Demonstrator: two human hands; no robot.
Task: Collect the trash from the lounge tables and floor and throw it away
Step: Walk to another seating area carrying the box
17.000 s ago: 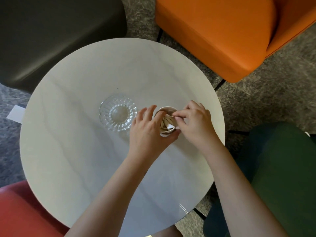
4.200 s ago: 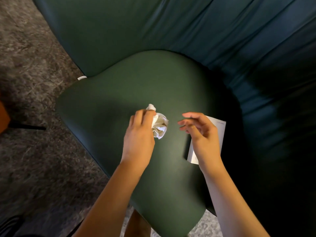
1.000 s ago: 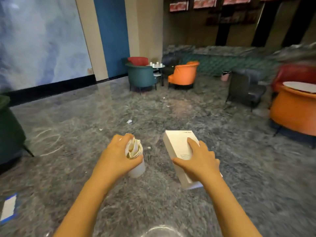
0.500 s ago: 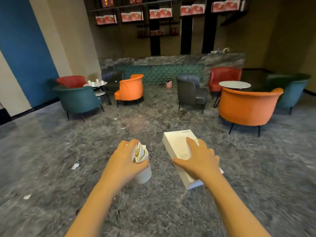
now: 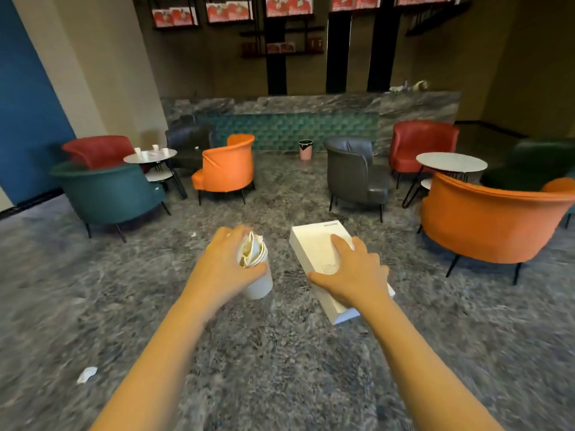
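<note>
Left fingers (image 5: 228, 237): curled round a white paper cup (image 5: 259, 284), thumb across its front. Left hand (image 5: 224, 269) held out over the grey floor (image 5: 280, 353).
Right fingers (image 5: 340, 242): laid on top of a white box (image 5: 314, 244), thumb along its near edge, gripping. Right hand (image 5: 351, 275) level with the left, just beside it.
Paper cup: tilted, stuffed with crumpled paper (image 5: 249, 251) standing above a rim pinched out of round.
White box: long, flat, closed, small print on the lid; near end poking out below the wrist.
Gathered, not yet thrown away: cup, paper, box.
Still lying about: floor scrap (image 5: 86, 374) low on the left; small cups (image 5: 155, 147) on the far table (image 5: 137, 158).
Bin (image 5: 305, 149): pink, dark liner, at the counter (image 5: 311, 102), well apart, straight ahead.
Judged roughly midway, with a trip to the bin the likely step in hand.
</note>
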